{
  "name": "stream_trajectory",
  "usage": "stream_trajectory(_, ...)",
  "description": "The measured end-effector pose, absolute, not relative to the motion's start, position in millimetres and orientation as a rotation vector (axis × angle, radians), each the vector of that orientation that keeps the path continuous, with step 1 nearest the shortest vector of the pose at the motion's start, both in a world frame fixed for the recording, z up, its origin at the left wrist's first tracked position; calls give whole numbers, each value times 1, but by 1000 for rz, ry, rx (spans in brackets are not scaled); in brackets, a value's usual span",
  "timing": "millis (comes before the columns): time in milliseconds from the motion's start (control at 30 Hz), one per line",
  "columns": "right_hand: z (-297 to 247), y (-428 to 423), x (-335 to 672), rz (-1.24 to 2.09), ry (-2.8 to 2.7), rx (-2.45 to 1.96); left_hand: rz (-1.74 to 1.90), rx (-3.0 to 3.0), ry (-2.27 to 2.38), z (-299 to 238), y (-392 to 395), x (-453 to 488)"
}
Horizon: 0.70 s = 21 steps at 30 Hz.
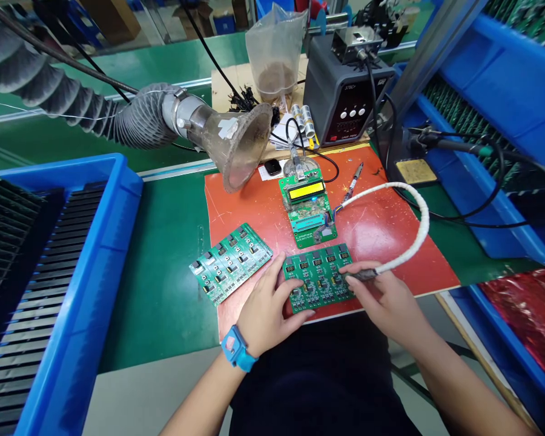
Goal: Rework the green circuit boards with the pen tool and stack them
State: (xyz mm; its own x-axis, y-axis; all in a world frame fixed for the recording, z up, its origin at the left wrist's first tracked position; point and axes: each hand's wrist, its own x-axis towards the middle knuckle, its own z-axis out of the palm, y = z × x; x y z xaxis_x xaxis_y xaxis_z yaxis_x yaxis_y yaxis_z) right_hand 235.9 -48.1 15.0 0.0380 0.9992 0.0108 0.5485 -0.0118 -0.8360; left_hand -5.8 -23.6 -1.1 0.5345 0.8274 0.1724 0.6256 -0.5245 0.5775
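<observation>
A green circuit board panel (320, 278) with several small two-digit displays lies on the red mat in front of me. My left hand (272, 297), a blue watch on its wrist, grips the panel's left end, with fingers at the edge and on its face. My right hand (381, 297) pinches a dark probe (366, 274) at the end of a white sleeved cable (420, 212); its tip is at the panel's right part, the exact contact hidden by fingers. The cable runs to a green programmer board (306, 209) with a lit yellow screen. A second similar panel (231, 263) lies to the left.
A fume extraction hood (240, 145) hangs above the red mat (390, 242). Behind are a soldering station (345, 91) and a plastic bag (277, 54). A pen-like tool (354, 181) lies right of the programmer. Blue bins (113, 212) with boards flank the bench.
</observation>
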Motion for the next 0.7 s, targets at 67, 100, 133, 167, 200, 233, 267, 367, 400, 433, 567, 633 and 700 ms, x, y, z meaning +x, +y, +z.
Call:
stream_trajectory(67, 14, -49, 236, 854, -1588, -1636, 604, 2326, 1184, -1, -24, -6)
stream_trajectory(100, 14, -49, 236, 858, -1586, -1636, 603, 2326, 1186, -1, -24, -6)
stream_trajectory(133, 13, -49, 236, 864, -1585, -1636, 602, 2325, 1187, -1, -24, -5)
stream_trajectory(167, 13, -49, 236, 868, -1582, -1638, 601, 2324, 1189, -1, -24, -5)
stream_trajectory(200, 12, -49, 236, 872, -1578, -1640, 599, 2323, 1190, -2, -23, -5)
stream_trajectory(233, 12, -49, 236, 876, -1575, -1642, 598, 2323, 1190, -2, -23, -5)
stream_trajectory(267, 12, -49, 236, 880, -1572, -1643, 598, 2323, 1190, -2, -23, -5)
stream_trajectory(367, 12, -48, 236, 887, -1574, -1638, 598, 2321, 1188, -1, -22, -5)
stream_trajectory(400, 13, -48, 236, 889, -1578, -1637, 596, 2320, 1187, -1, -23, -5)
stream_trajectory(433, 13, -48, 236, 886, -1581, -1636, 594, 2319, 1187, -1, -23, -6)
stream_trajectory(567, 14, -48, 237, 870, -1592, -1653, 597, 2320, 1182, 0, -24, -6)
stream_trajectory(633, 13, -49, 237, 870, -1593, -1656, 602, 2323, 1181, 0, -24, -6)
stream_trajectory(700, 13, -49, 237, 875, -1594, -1651, 602, 2326, 1183, 0, -24, -6)
